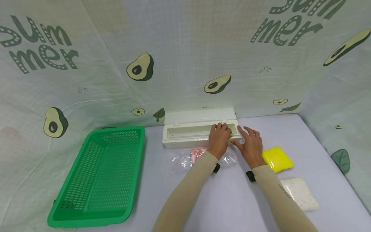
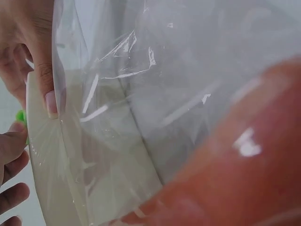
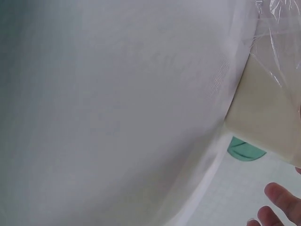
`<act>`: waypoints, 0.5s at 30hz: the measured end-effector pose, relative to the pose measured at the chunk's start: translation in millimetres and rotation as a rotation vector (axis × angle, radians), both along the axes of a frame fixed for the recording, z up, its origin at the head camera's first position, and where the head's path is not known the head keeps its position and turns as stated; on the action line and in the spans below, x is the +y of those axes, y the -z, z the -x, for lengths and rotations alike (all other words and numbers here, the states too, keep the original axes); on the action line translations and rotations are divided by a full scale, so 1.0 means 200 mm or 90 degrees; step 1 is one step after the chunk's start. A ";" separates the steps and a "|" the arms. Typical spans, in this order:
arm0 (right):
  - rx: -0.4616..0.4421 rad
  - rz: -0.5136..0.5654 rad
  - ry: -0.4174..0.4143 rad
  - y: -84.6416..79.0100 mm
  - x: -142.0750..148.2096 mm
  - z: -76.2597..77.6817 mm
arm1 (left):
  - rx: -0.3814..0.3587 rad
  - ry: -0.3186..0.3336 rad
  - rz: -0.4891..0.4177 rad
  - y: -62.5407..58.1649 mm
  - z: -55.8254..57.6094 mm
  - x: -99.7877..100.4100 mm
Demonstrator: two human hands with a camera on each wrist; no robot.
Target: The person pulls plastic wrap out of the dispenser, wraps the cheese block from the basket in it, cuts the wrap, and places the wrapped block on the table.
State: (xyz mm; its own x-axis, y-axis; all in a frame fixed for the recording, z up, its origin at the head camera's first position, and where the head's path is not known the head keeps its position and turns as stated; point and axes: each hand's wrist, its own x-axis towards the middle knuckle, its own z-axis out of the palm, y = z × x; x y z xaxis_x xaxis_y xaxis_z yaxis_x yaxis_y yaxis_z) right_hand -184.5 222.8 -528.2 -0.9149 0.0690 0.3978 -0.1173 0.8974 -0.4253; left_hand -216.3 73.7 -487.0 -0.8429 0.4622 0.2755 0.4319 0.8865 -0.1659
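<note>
A long white cling film dispenser box (image 1: pixel 185 142) stands with its lid (image 1: pixel 200 115) raised, near the back edge of the table. My left hand (image 1: pixel 219 138) grips its front wall toward the right end, with fingers over the rim and thumb on the outside. A small green piece (image 2: pixel 20 116) shows at the rim, touched by a fingertip of my right hand (image 1: pixel 251 145). That hand's other fingers are spread beside the right end. Clear plastic (image 2: pixel 113 99) covers part of the front wall. Below lies a clear bag (image 1: pixel 179 162) with pink-striped contents (image 1: pixel 197 154), partly behind my left forearm.
At the left stands a green perforated basket (image 1: pixel 111 177). A yellow packet (image 1: pixel 277 159) and a whitish packet (image 1: pixel 299 193) lie on the right. Behind the table (image 1: pixel 220 206) hangs a printed cloth (image 1: pixel 176 64).
</note>
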 end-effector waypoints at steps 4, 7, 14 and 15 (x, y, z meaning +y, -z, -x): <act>0.000 -0.007 0.001 0.01 0.00 0.00 | 0.006 0.002 0.002 0.01 0.00 -0.01; 0.000 -0.014 0.002 0.01 0.00 0.00 | 0.006 0.001 0.006 0.01 -0.01 -0.01; 0.006 -0.023 0.000 0.00 0.00 -0.01 | 0.005 0.005 0.013 0.00 0.00 -0.02; 0.006 -0.023 -0.001 0.00 0.00 0.00 | 0.005 0.006 0.013 0.00 0.00 -0.03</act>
State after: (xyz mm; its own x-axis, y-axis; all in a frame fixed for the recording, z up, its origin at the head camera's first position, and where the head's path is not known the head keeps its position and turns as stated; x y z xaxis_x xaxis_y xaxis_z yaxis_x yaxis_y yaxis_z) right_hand -183.7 223.2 -528.1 -0.9113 0.0524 0.4083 -0.1227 0.9122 -0.3910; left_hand -216.7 68.6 -486.5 -0.8367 0.4752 0.2722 0.4384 0.8791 -0.1870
